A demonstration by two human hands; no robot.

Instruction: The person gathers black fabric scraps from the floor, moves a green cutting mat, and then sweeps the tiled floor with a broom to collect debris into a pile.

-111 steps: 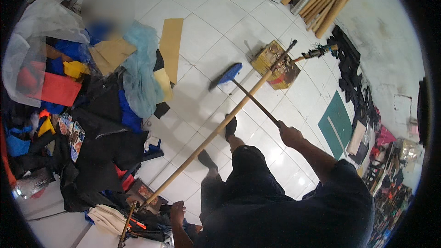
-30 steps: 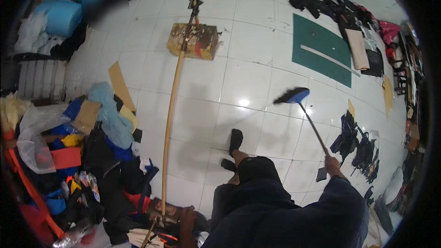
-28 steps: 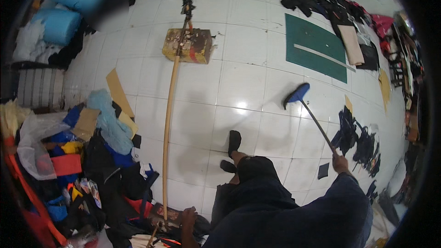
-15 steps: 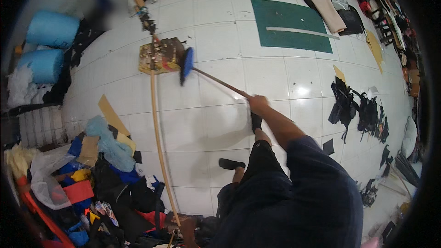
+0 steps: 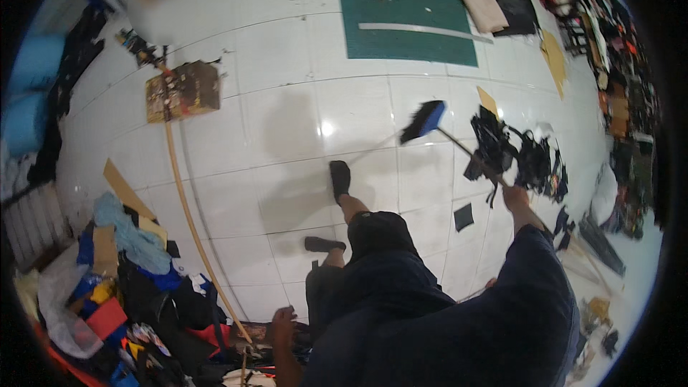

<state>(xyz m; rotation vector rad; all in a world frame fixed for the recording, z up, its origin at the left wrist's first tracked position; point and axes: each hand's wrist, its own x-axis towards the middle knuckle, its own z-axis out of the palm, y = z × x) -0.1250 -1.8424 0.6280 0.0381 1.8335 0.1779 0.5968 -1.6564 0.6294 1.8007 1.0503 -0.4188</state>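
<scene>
Half curled, the left hand (image 5: 284,317) looks empty, near a long tan wooden pole (image 5: 188,213). The right hand (image 5: 516,199) grips the slim handle of a blue-headed, black-bristled broom (image 5: 432,119), its long axis slanting away forward-left, head foremost, over white floor tiles (image 5: 301,208).

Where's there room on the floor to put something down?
Bare tiles lie between the long pole and the front foot, and between the green mat and broom. Lower left is crowded with the cloth pile; by the broom, with black scraps.
</scene>
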